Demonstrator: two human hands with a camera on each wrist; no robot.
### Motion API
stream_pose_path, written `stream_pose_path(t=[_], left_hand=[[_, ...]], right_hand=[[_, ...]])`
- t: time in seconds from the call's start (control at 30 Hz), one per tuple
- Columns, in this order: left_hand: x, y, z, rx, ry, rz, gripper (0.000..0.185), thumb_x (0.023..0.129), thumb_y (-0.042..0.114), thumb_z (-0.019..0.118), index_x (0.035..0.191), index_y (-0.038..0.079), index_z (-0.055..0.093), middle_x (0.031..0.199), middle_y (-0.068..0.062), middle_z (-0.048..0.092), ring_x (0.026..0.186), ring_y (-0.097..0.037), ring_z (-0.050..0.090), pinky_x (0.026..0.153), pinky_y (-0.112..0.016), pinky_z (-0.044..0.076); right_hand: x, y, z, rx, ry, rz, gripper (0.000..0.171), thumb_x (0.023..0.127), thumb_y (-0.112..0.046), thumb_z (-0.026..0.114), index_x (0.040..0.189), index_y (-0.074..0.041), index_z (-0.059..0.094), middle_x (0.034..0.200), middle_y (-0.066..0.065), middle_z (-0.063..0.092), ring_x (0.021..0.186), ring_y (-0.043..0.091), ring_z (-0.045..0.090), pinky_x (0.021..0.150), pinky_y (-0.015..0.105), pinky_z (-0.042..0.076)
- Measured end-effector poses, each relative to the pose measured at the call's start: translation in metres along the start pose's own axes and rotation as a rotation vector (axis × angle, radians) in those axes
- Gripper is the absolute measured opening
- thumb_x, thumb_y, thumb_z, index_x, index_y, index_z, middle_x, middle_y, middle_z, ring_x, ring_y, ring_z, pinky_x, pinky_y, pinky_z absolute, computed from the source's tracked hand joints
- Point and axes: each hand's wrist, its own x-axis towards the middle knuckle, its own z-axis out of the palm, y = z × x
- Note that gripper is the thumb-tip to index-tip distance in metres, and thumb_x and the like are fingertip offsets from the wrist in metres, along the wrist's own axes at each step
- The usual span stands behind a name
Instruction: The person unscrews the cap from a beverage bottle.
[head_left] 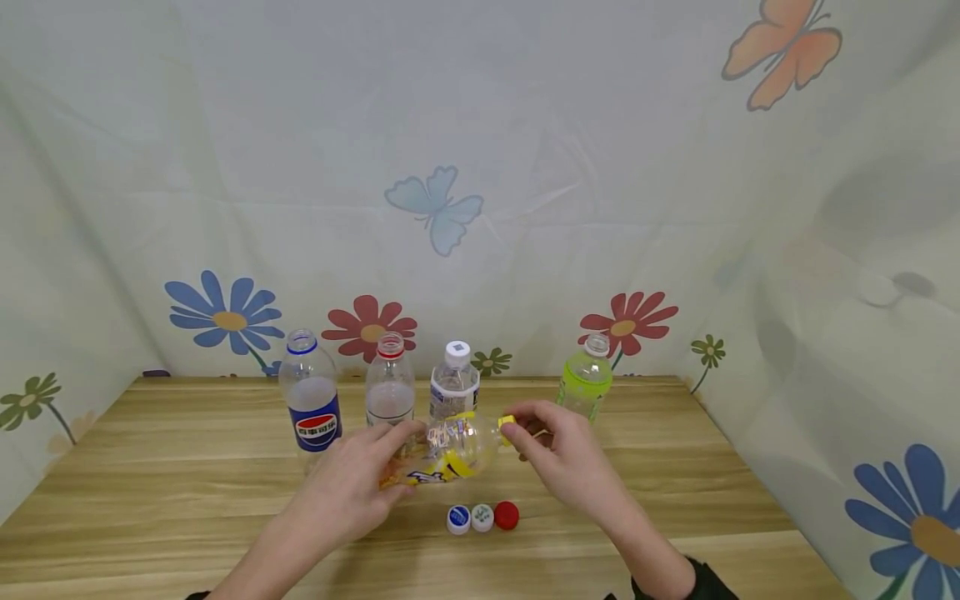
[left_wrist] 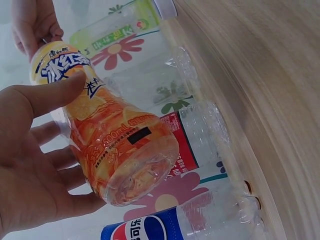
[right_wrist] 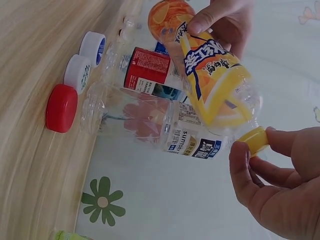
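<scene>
A clear bottle with a yellow and orange label (head_left: 446,454) (left_wrist: 107,132) (right_wrist: 212,82) lies tilted in the air above the wooden table (head_left: 150,500). My left hand (head_left: 356,483) (left_wrist: 30,165) grips its body from below and behind. My right hand (head_left: 558,454) (right_wrist: 280,185) pinches the yellow cap (head_left: 507,422) (right_wrist: 254,141) on the bottle's neck between thumb and fingers. Three loose caps lie on the table just in front: a blue-and-white cap (head_left: 458,518) (right_wrist: 93,48), a white cap (head_left: 482,517) (right_wrist: 78,72) and a red cap (head_left: 507,515) (right_wrist: 61,107).
Behind the hands stand a Pepsi bottle (head_left: 311,400) and a red-ringed clear bottle (head_left: 390,383), both without caps, a capped white-label bottle (head_left: 454,382) and a green bottle (head_left: 586,379). A flowered cloth backdrop (head_left: 480,167) walls in the table on three sides.
</scene>
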Motion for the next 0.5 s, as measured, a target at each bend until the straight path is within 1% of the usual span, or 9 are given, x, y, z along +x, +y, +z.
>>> stream_pose_path(t=[0.27, 0.43, 0.5], left_hand=[[-0.0003, -0.0009, -0.0003, 0.004, 0.003, 0.007, 0.068, 0.075, 0.018, 0.093, 0.135, 0.026, 0.062, 0.112, 0.004, 0.07, 0.092, -0.015, 0.063, 0.084, -0.038, 0.057], [0.0001, -0.0013, -0.0004, -0.011, 0.002, 0.003, 0.07, 0.075, 0.017, 0.094, 0.137, 0.026, 0.062, 0.108, 0.003, 0.07, 0.088, -0.013, 0.061, 0.081, -0.035, 0.055], [0.0003, -0.0014, -0.0005, -0.009, 0.003, 0.001, 0.07, 0.075, 0.017, 0.093, 0.137, 0.027, 0.062, 0.109, 0.004, 0.07, 0.089, -0.013, 0.061, 0.081, -0.036, 0.056]], right_hand=[[0.0006, -0.0001, -0.0001, 0.019, 0.001, -0.025, 0.014, 0.098, -0.01, 0.071, 0.111, -0.003, 0.071, 0.09, 0.003, 0.066, 0.075, 0.019, 0.065, 0.065, 0.029, 0.059], [0.0008, 0.0001, -0.0009, 0.052, -0.005, -0.028, 0.016, 0.098, -0.009, 0.071, 0.112, -0.001, 0.072, 0.093, 0.004, 0.066, 0.078, 0.019, 0.065, 0.068, 0.03, 0.06], [0.0009, 0.0002, -0.001, 0.065, -0.008, -0.03, 0.017, 0.097, -0.009, 0.071, 0.113, -0.001, 0.073, 0.095, 0.005, 0.066, 0.08, 0.021, 0.066, 0.069, 0.03, 0.061]])
